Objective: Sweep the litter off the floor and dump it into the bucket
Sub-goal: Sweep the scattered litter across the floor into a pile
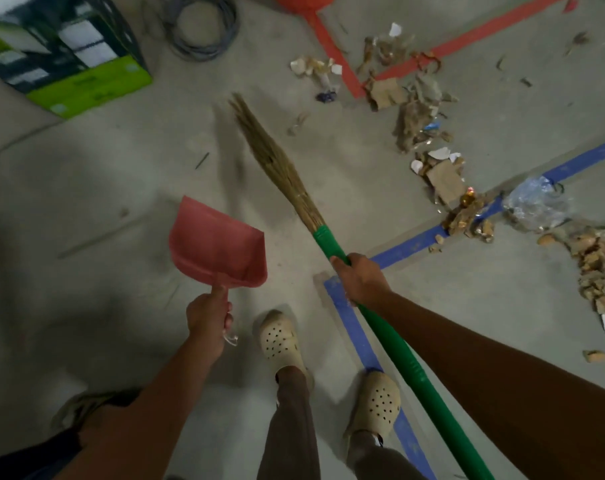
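Observation:
My right hand (361, 278) grips the green handle of a broom (391, 337); its straw bristles (277, 161) point up-left over bare floor. A pink dustpan (218, 242) is held by its handle in my left hand (207, 318), its scoop facing away from me and holding nothing. Litter (419, 109) of paper scraps, cardboard and foil runs in a band from the upper middle down the right side, with a crumpled clear plastic bag (536, 204) among it. The orange rim at the top edge may be the bucket (304, 0); most of it is cut off.
A green and black box (69, 53) stands at the upper left, next to a coil of grey cable (200, 26). Red tape lines (332, 53) and blue tape lines (360, 337) cross the grey concrete floor. My two feet in beige clogs (282, 337) stand near the blue line.

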`<state>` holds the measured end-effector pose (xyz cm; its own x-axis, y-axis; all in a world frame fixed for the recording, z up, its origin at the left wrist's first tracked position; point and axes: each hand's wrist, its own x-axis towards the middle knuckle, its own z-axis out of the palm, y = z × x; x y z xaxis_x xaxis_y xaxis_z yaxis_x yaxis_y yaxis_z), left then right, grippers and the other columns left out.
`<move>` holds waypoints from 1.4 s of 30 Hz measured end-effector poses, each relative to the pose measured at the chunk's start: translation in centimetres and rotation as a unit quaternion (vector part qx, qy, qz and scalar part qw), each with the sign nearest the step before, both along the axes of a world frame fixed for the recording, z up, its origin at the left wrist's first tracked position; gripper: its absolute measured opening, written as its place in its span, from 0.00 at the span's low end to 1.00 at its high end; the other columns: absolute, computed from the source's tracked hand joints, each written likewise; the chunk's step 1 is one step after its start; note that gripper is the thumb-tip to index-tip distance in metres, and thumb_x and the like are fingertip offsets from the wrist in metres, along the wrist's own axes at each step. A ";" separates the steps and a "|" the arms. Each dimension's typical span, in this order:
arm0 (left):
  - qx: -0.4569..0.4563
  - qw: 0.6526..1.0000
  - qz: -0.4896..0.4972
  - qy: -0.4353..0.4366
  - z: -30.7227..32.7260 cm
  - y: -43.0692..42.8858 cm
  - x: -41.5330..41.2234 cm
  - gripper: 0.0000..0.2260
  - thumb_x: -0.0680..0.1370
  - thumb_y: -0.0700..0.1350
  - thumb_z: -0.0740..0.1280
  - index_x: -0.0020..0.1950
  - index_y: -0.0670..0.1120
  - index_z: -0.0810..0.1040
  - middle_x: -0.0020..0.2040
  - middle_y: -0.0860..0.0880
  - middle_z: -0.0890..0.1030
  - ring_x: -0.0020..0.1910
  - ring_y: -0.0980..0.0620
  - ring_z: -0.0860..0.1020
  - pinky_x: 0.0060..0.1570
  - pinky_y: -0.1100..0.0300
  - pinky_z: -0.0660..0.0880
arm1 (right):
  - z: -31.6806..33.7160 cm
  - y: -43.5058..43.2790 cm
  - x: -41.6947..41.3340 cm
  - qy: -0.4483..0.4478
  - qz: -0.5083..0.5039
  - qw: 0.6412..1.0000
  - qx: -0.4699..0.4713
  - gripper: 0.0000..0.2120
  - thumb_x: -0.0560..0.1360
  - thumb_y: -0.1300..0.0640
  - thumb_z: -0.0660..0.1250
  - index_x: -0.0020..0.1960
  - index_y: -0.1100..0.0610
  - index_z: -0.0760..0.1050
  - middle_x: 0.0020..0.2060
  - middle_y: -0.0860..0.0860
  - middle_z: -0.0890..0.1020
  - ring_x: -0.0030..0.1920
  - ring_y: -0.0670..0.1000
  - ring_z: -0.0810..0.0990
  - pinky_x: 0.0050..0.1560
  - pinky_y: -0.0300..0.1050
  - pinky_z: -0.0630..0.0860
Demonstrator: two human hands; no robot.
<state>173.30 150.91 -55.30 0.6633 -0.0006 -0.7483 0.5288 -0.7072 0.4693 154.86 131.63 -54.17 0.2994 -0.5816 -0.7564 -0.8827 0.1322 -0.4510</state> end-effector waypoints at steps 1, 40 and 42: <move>0.003 1.000 0.011 -0.001 -0.1 0.6 1.0 0.24 0.78 0.62 0.67 0.40 0.41 0.75 0.32 0.46 0.76 0.21 0.54 0.67 0.19 0.62 0.62 | -0.1 0.2 1.8 0.001 0.018 1.000 0.000 0.19 0.82 0.41 0.59 0.46 0.57 0.73 0.42 0.60 0.84 0.40 0.60 0.84 0.43 0.54 0.83; -0.015 0.995 -0.102 0.014 -3.4 -12.3 12.2 0.21 0.78 0.61 0.69 0.42 0.42 0.74 0.34 0.45 0.76 0.21 0.54 0.68 0.19 0.65 0.61 | -7.1 -8.5 9.8 0.060 -0.239 0.962 0.116 0.20 0.84 0.45 0.58 0.56 0.63 0.73 0.44 0.57 0.82 0.32 0.52 0.81 0.30 0.45 0.80; -0.017 0.991 -0.134 0.025 -3.9 -14.2 11.0 0.22 0.77 0.62 0.70 0.42 0.43 0.74 0.34 0.45 0.76 0.21 0.54 0.68 0.19 0.65 0.61 | -7.8 -9.4 7.1 0.063 -0.279 0.952 0.106 0.20 0.84 0.45 0.58 0.55 0.63 0.74 0.40 0.56 0.81 0.32 0.53 0.81 0.34 0.48 0.82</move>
<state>184.26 136.74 -59.17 0.5981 -0.1973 -0.7768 0.3475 -0.8095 0.4732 161.93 122.27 -61.96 -0.1128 -0.4537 -0.8840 -0.6936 0.6729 -0.2569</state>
